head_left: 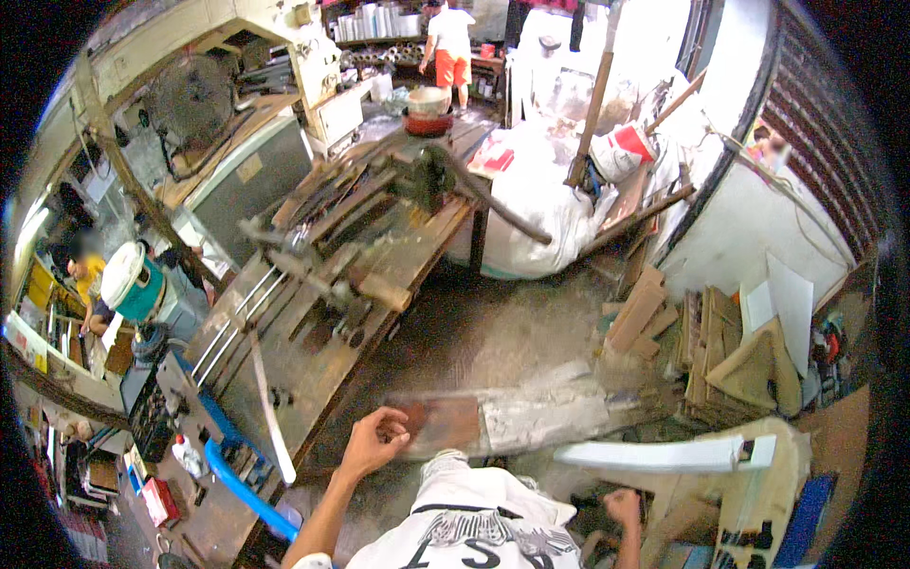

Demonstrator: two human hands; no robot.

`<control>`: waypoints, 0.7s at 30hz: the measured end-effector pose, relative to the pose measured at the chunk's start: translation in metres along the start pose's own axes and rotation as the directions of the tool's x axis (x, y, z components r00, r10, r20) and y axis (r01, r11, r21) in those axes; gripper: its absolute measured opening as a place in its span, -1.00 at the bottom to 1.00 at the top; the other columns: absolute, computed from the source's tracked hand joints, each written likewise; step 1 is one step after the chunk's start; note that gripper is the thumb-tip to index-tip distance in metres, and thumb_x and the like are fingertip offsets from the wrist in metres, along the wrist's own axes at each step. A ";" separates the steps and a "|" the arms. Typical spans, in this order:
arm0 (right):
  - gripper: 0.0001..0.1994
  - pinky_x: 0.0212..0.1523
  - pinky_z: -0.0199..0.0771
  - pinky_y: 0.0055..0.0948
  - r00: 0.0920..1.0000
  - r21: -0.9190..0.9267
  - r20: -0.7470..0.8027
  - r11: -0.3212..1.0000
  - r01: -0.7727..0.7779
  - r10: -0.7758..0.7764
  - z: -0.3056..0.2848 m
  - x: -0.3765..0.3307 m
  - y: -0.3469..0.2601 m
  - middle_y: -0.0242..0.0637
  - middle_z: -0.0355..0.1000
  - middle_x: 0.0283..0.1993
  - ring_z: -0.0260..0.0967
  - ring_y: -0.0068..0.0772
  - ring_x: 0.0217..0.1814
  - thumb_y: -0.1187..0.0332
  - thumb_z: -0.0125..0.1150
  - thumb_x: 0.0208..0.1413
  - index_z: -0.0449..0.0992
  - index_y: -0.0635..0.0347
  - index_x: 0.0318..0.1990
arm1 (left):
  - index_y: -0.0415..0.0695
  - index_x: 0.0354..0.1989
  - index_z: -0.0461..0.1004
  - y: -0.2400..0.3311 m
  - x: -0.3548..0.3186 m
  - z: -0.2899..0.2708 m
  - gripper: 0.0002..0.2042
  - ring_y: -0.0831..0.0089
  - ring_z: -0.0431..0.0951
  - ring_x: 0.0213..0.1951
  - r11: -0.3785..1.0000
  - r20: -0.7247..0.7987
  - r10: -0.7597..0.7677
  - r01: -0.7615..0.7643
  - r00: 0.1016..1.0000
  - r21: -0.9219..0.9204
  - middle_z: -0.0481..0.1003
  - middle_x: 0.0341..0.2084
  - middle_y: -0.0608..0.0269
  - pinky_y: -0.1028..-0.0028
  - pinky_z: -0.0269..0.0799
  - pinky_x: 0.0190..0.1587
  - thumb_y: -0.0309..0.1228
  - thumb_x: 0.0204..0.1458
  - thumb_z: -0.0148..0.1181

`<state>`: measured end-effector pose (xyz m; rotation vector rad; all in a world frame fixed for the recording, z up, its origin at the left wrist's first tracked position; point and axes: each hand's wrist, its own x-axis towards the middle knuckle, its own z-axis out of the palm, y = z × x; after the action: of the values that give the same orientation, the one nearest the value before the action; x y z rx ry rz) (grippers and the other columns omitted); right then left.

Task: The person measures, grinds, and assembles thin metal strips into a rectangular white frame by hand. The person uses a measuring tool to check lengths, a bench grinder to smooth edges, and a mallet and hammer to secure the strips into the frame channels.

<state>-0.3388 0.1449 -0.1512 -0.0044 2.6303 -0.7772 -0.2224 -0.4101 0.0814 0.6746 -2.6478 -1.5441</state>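
Note:
My left hand (374, 443) is raised in front of my body, to the right of the workbench's near edge. Its fingers curl loosely with a gap to the thumb, and nothing shows between them. Low beside my right side, my right hand (623, 508) is closed like a fist, with no object visible in it. Closest to it is a long white channel-like strip (654, 454) lying by a pale wooden board (782, 455). On the floor ahead of my left hand lies a white and reddish-brown flat panel (540, 417), smeared by motion.
A long workbench (313, 389) stands left, carrying a vise (431, 178), metal bars and a pale wooden stick (271, 408). A blue tube (246, 488) curves along its near end. Cardboard pieces (711, 332) lean right. A large white sack (526, 213) lies ahead; people stand farther off.

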 end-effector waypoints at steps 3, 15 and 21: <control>-0.71 -0.34 0.43 -0.12 0.977 -0.073 -0.134 0.985 0.155 -0.164 -0.102 0.135 -0.083 0.08 0.51 -0.46 0.49 0.06 -0.41 0.23 0.24 -0.01 0.53 0.36 -0.48 | -0.14 -0.07 0.49 0.041 0.078 0.024 -0.66 0.52 0.58 -0.25 0.983 -0.052 0.014 -0.023 0.999 -0.181 0.59 -0.36 0.28 0.47 0.48 -0.13 -0.40 -0.04 0.38; -0.70 -0.19 0.56 -0.42 0.886 0.371 -0.193 0.805 0.463 -0.421 -0.155 0.436 -0.483 -0.13 0.62 -0.30 0.59 -0.37 -0.27 0.24 0.30 0.11 0.62 0.34 -0.17 | -0.21 -0.07 0.48 0.155 0.425 0.031 -0.71 0.58 0.57 -0.31 0.914 0.275 0.394 -0.344 0.877 -0.215 0.58 -0.39 0.20 0.49 0.48 -0.20 -0.43 0.04 0.31; -0.72 -0.23 0.52 -0.52 0.880 0.693 0.126 0.676 0.252 -0.457 -0.058 0.640 -0.655 -0.24 0.60 -0.27 0.53 -0.51 -0.27 0.29 0.20 0.24 0.59 0.37 -0.08 | -0.20 -0.03 0.46 0.084 0.546 0.056 -0.68 0.43 0.59 -0.33 0.933 0.631 0.336 -0.154 0.699 -0.326 0.59 -0.39 0.13 0.41 0.48 -0.21 -0.35 0.08 0.31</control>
<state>-1.0206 -0.4512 -0.0019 -0.4242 1.9540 -1.6779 -0.7598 -0.5269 0.0082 -0.3511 -2.6985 -2.3116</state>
